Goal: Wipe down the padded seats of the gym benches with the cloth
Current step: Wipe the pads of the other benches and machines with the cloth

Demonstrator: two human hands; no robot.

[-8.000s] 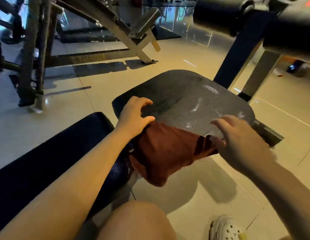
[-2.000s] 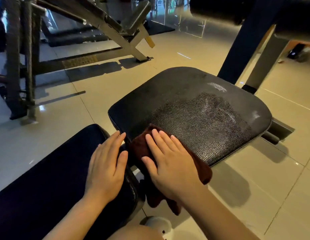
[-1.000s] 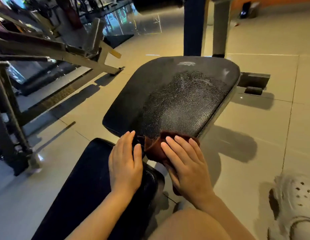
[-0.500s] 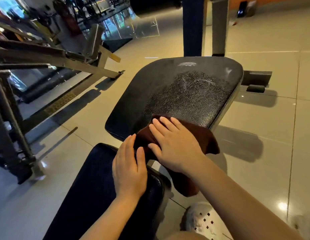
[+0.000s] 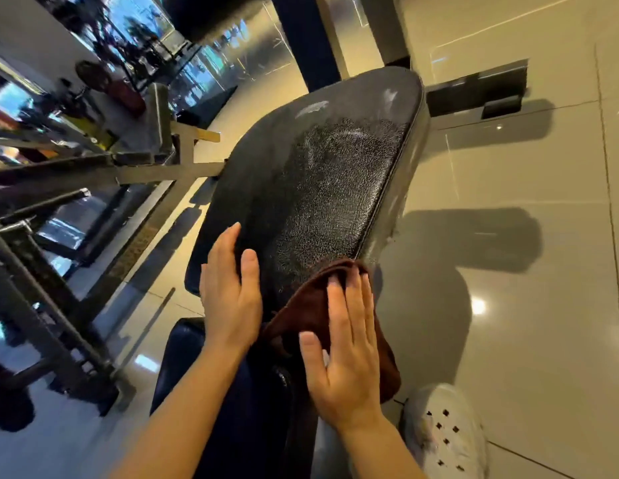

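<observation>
At near right corner of the padded seat (image 5: 322, 181), the cloth (image 5: 311, 312) now lies, shifted rightward from 0.5 s ago. Right hand (image 5: 346, 354) presses it flat-fingered; left hand (image 5: 228, 292), fingers straight, braces the seat. Far edge streaks remain unwiped.

Glossy beige tile floor (image 5: 529, 340); grey metal machine frames (image 5: 93, 174) left; bright windows (image 5: 10, 95) behind.
</observation>
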